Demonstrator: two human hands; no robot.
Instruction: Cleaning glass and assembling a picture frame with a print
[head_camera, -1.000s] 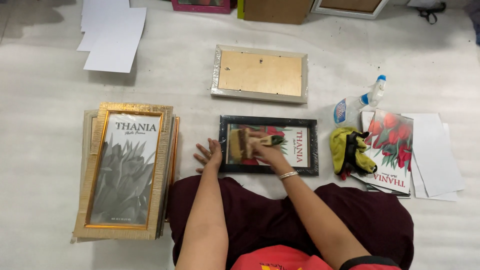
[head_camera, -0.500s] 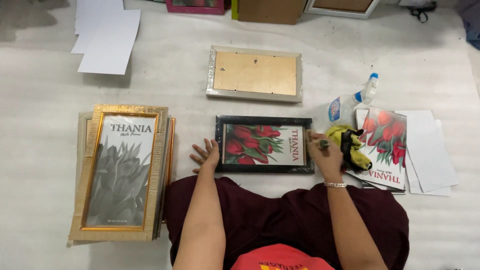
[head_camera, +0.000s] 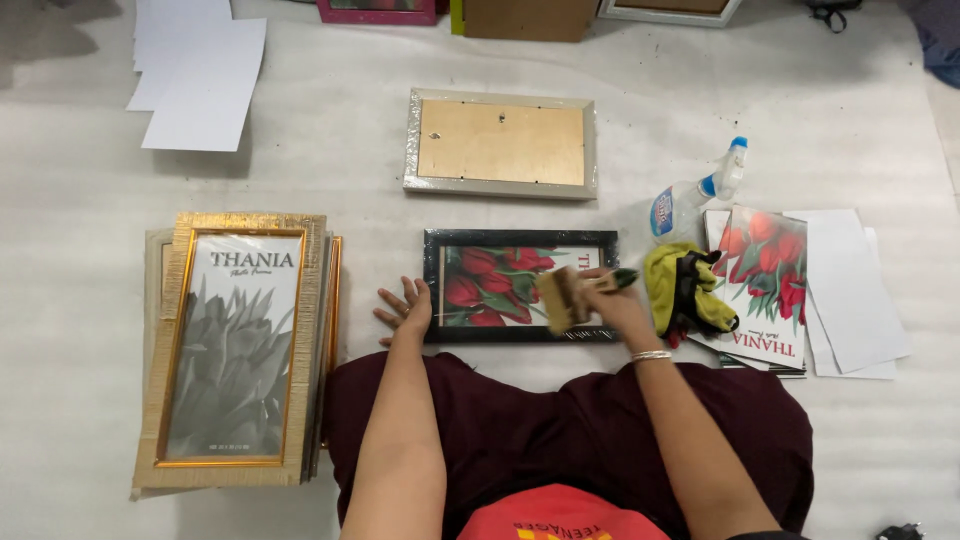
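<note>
Black frame (head_camera: 520, 240) with red tulip print, gold frame (head_camera: 180, 350), yellow cloth (head_camera: 675, 280)

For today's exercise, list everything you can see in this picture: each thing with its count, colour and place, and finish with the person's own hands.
Black frame: one, black, red tulip picture inside, centre, before the person.
Brush: one, pale bristles, green handle, over the black frame.
Silver frame: one, face down, brown backing, above the black frame.
Gold frames: a stack, gold, left.
Spray bottle: one, clear, blue and white nozzle, right.
Cloth: one, yellow, right of the black frame.
Tulip prints: a pile, red, right.
White sheets: several, top left; more lie far right.
Left hand: on the black frame's left edge.
Right hand: holds the brush.
</note>
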